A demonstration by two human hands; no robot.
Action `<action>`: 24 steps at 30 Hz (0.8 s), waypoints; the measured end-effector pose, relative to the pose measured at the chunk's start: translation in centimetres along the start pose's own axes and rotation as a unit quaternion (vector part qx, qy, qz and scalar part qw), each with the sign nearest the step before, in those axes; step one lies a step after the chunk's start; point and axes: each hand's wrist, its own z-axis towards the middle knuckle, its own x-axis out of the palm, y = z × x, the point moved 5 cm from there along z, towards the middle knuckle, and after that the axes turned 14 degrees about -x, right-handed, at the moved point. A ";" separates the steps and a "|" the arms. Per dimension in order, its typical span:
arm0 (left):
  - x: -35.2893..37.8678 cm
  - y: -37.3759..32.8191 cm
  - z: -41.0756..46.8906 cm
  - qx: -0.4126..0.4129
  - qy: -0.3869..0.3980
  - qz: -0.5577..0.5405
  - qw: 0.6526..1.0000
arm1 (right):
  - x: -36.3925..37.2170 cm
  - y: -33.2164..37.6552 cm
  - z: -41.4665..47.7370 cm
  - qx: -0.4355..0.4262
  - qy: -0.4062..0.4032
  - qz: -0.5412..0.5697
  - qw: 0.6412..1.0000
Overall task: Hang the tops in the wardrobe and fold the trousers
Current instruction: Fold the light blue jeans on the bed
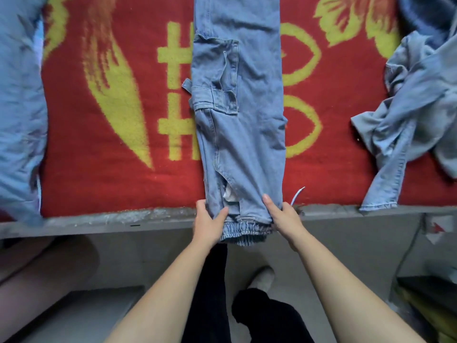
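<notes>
Light blue denim cargo trousers (241,125) lie lengthwise down the middle of a red and yellow blanket (111,120), legs stacked, a side pocket facing up. Their elastic waistband hangs over the near edge of the bed. My left hand (209,219) grips the left side of the waist end, thumb on top of the cloth. My right hand (282,215) grips the right side of that end, fingers curled round the fabric. A white drawstring (296,193) pokes out beside my right hand.
A crumpled pale blue garment pile (410,112) lies at the right of the bed, one denim part draped over the edge. Another light blue garment (19,107) covers the left side. A grey bed frame edge (99,222) runs across; floor and my dark-trousered legs below.
</notes>
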 end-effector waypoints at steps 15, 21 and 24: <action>0.1 7.9 -14.6 -0.088 0.078 -0.264 0.957 | -2.8 -5.2 -11.7 -0.017 0.070 0.167 0.983; 0.0 5.4 -13.9 -0.109 0.078 -0.248 0.959 | -4.5 -2.8 -10.0 -0.060 0.025 0.128 0.990; -0.1 2.2 -12.5 -0.141 0.129 -0.225 0.956 | -5.2 0.0 -8.1 -0.064 0.037 0.116 0.991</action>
